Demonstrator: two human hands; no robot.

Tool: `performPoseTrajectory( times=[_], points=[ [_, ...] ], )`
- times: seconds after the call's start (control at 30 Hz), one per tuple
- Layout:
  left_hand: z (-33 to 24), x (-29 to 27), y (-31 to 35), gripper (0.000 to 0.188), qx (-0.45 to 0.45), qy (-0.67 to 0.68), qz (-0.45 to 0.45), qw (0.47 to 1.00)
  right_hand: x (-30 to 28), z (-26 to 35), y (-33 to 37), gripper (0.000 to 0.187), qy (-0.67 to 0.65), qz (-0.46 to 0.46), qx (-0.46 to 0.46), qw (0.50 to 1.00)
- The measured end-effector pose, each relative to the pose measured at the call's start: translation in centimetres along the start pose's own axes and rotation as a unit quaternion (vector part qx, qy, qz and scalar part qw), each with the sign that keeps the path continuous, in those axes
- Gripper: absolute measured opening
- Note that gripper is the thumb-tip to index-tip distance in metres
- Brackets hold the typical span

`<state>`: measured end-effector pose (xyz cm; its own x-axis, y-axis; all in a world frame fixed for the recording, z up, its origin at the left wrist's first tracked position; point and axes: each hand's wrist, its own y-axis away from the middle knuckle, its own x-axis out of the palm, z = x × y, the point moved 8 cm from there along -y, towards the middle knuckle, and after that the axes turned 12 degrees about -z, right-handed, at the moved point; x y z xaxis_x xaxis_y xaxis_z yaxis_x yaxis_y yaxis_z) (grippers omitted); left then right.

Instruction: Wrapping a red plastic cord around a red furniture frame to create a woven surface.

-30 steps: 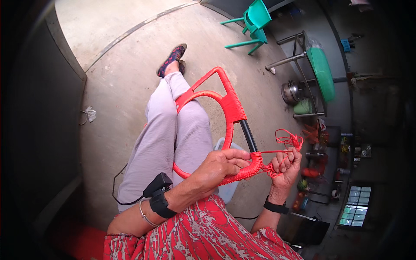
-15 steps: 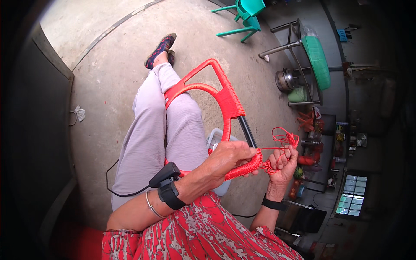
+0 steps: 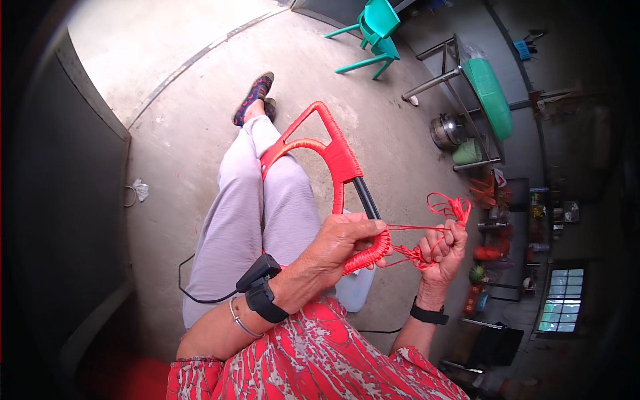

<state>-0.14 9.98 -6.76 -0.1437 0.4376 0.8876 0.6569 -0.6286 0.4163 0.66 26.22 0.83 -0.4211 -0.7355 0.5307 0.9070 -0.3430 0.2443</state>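
A frame wrapped in red cord [image 3: 341, 160] rests across my thighs, one stretch of its black bar [image 3: 366, 198] still bare. My left hand [image 3: 347, 241] grips its near corner, thumb on top beside the last turns of cord. My right hand [image 3: 443, 248] is closed round a bundle of loose red cord [image 3: 459, 210], which loops out above and below the fist. Taut strands run from the frame's corner to that fist. The left fingers are partly hidden behind the frame.
A pale plastic container [image 3: 355, 290] stands on the floor beneath the frame. Farther off are a green chair [image 3: 380, 33], a metal rack with a green basin [image 3: 488, 100] and a steel pot [image 3: 447, 131]. A black cable [image 3: 200, 300] leads from my left wrist device.
My right hand has moved slightly right, away from the frame, and the strands between them stretch longer. The left hand keeps its grip; the whole view has shifted a little.
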Motion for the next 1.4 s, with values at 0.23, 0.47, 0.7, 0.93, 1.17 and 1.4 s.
performPoseTrajectory(
  times=[0.23, 0.47, 0.7, 0.93, 1.17, 1.4],
  points=[
    [-3.5, -0.6, 3.4, 0.021, 0.024, 0.011, 0.022, 0.999, 0.9, -1.7, -2.5, 0.028, 0.395, 0.038, -0.032, 0.917],
    [-9.8, -5.0, 8.8, 0.027, 0.251, -0.074, -0.184, 0.947, 9.1, -1.4, -2.6, 0.019, 0.521, 0.066, -0.126, 0.841],
    [-16.2, 2.7, 13.5, 0.035, 0.529, -0.335, -0.147, 0.766, 20.4, -5.2, 2.0, 0.013, 0.407, 0.368, -0.175, 0.817],
    [-15.8, 2.7, 10.4, 0.023, 0.474, -0.425, -0.104, 0.764, 20.9, -6.9, 0.3, 0.014, 0.368, 0.367, -0.167, 0.838],
    [-18.8, 0.7, 11.1, 0.018, 0.543, -0.356, -0.225, 0.726, 16.3, -3.2, 0.0, 0.013, 0.339, 0.189, -0.356, 0.850],
    [-19.6, 4.1, 12.8, 0.018, 0.619, -0.389, -0.254, 0.633, 13.3, -11.0, 0.5, 0.014, 0.308, 0.238, -0.197, 0.900]
  ],
)
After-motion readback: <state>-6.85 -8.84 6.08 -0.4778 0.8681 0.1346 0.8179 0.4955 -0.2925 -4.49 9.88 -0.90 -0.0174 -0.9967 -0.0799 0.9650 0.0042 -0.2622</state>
